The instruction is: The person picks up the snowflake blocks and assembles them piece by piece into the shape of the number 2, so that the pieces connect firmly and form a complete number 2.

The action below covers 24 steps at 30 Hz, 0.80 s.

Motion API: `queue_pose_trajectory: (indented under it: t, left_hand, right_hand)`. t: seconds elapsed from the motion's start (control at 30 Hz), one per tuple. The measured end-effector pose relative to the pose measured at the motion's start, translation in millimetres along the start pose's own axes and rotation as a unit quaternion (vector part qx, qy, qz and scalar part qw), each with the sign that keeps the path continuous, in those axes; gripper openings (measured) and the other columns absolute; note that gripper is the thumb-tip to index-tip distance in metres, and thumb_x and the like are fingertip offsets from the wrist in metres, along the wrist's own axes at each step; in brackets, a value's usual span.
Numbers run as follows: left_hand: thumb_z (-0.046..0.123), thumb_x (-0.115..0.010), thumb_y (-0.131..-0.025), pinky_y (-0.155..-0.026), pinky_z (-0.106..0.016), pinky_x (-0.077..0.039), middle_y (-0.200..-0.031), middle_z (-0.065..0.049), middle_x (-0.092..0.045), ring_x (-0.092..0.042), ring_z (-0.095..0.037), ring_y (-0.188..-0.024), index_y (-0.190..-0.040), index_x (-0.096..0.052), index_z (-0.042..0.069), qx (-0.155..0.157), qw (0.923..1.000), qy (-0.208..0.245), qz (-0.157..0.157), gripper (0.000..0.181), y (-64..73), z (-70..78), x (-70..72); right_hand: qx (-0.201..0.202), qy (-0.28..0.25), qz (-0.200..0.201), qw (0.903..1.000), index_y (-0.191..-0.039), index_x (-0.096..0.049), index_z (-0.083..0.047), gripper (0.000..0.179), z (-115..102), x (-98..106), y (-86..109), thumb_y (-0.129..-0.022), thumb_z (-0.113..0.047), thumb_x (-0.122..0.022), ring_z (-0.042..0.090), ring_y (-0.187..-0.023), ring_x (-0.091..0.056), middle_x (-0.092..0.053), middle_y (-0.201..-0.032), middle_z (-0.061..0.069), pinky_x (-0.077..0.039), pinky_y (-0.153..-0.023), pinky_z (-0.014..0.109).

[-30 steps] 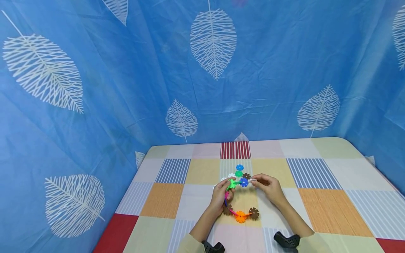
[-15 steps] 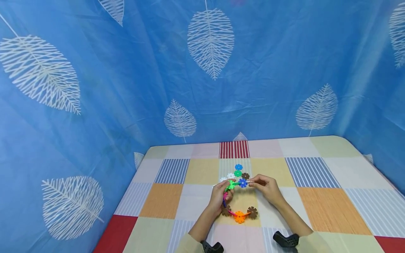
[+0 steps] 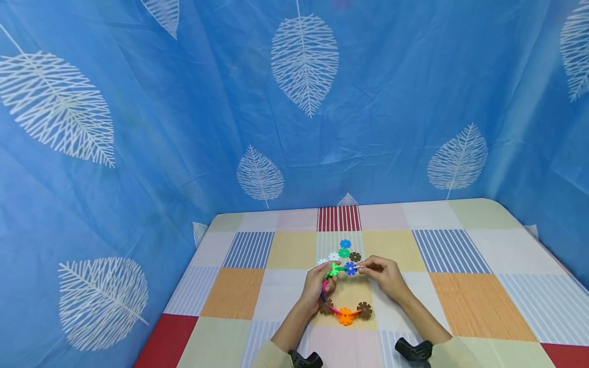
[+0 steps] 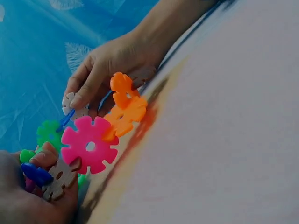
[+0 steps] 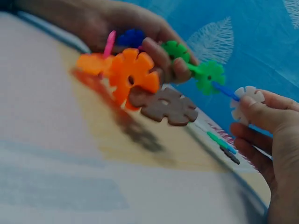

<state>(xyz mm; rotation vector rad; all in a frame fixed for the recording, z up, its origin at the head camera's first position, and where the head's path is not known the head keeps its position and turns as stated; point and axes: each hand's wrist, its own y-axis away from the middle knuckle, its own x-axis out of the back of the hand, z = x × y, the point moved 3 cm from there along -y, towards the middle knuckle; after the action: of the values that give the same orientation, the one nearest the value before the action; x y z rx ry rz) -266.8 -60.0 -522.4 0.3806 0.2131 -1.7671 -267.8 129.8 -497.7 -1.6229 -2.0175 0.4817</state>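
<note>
A curved chain of slotted plastic snowflake discs hangs from my left hand (image 3: pixel 317 285), whose fingers and thumb pinch it near a bright green disc (image 3: pixel 333 269). A dark blue disc (image 3: pixel 350 268) forms the chain's upper end. My right hand (image 3: pixel 385 276) pinches a white disc (image 5: pixel 237 112) between thumb and fingers, its edge right at the blue disc. Lower down, the chain runs through a pink disc (image 4: pixel 84 144), a brown one (image 3: pixel 326 306) and an orange one (image 3: pixel 345 316) to another brown disc (image 3: pixel 364 311). The left fingers partly hide the middle links.
Beyond the hands, loose discs lie on the patchwork tablecloth (image 3: pixel 483 306): blue (image 3: pixel 345 244), green (image 3: pixel 344 253), brown (image 3: pixel 355 256) and white (image 3: pixel 334 256). A blue leaf-patterned curtain (image 3: pixel 377 102) stands behind the table and along its sides.
My right hand has moved slightly left, bringing the white disc closer against the blue disc. The left hand keeps its hold on the chain, and the head view has shifted a little.
</note>
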Motion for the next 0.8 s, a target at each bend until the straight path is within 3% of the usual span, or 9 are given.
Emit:
queue_pose_trajectory:
  t: [0.2, 0.33, 0.43, 0.53, 0.67, 0.8]
  left_hand:
    - [0.019, -0.046, -0.096, -0.036, -0.015, -0.028, -0.062, 0.000, -0.051, -0.033, -0.001, -0.038, -0.115, -0.058, -0.004, -0.001, 0.9997, 0.016, 0.016, 0.031, 6.6, 9.8, 8.4]
    - [0.019, -0.045, -0.097, -0.034, -0.015, -0.026, -0.063, 0.002, -0.051, -0.033, -0.001, -0.037, -0.118, -0.056, -0.003, -0.002, 0.9992, 0.023, 0.033, 0.033, 11.5, 20.1, 25.7]
    - [0.019, -0.044, -0.097, -0.034, -0.013, -0.027, -0.065, 0.001, -0.050, -0.034, 0.000, -0.037, -0.120, -0.054, -0.004, -0.012, 0.9980, 0.037, 0.050, 0.034, 15.4, 29.5, 41.3]
    - [0.018, -0.042, -0.098, -0.035, -0.011, -0.029, -0.066, 0.000, -0.049, -0.034, 0.000, -0.037, -0.123, -0.051, -0.006, -0.024, 0.9963, 0.057, 0.059, 0.035, 19.1, 40.7, 54.9]
    - [0.017, -0.037, -0.100, -0.036, -0.011, -0.028, -0.067, -0.001, -0.046, -0.031, -0.001, -0.038, -0.130, -0.041, -0.008, -0.040, 0.9946, 0.078, 0.055, 0.040, 22.9, 57.2, 68.8]
    - [0.019, -0.034, -0.101, -0.036, -0.012, -0.027, -0.067, -0.001, -0.046, -0.031, -0.003, -0.039, -0.134, -0.036, -0.007, -0.052, 0.9925, 0.092, 0.061, 0.042, 24.6, 71.4, 79.2]
  right_hand:
    - [-0.022, 0.022, 0.004, 0.9995, -0.111, -0.063, 0.001, 0.026, 18.0, -4.3, -4.6, -0.084, -0.001, -0.064, 0.016, -0.089, -0.062, -0.066, -0.099, 0.016, -0.050, -0.076, 0.022]
    - [-0.009, 0.119, 0.011, 0.9928, -0.116, -0.063, -0.004, 0.030, 23.1, -10.7, -10.6, -0.086, -0.011, -0.065, 0.018, -0.097, -0.057, -0.065, -0.104, 0.009, -0.047, -0.082, 0.032]
    - [0.000, 0.238, 0.003, 0.9712, -0.114, -0.064, -0.008, 0.034, 28.1, -18.9, -15.9, -0.085, -0.023, -0.067, 0.026, -0.108, -0.050, -0.061, -0.114, 0.010, -0.038, -0.092, 0.047]
    - [-0.004, 0.333, -0.031, 0.9425, -0.123, -0.058, -0.006, 0.052, 33.8, -31.3, -22.0, -0.082, -0.037, -0.066, 0.038, -0.121, -0.039, -0.049, -0.129, 0.019, -0.024, -0.098, 0.060]
    - [-0.053, 0.405, -0.091, 0.9082, -0.138, -0.042, -0.007, 0.079, 37.3, -53.0, -28.7, -0.079, -0.058, -0.058, 0.044, -0.132, -0.022, -0.031, -0.141, 0.025, -0.010, -0.103, 0.064]
    - [-0.093, 0.435, -0.119, 0.8877, -0.143, -0.035, -0.013, 0.088, 35.5, -77.9, -32.8, -0.078, -0.069, -0.051, 0.045, -0.134, -0.013, -0.023, -0.145, 0.027, -0.004, -0.104, 0.063]
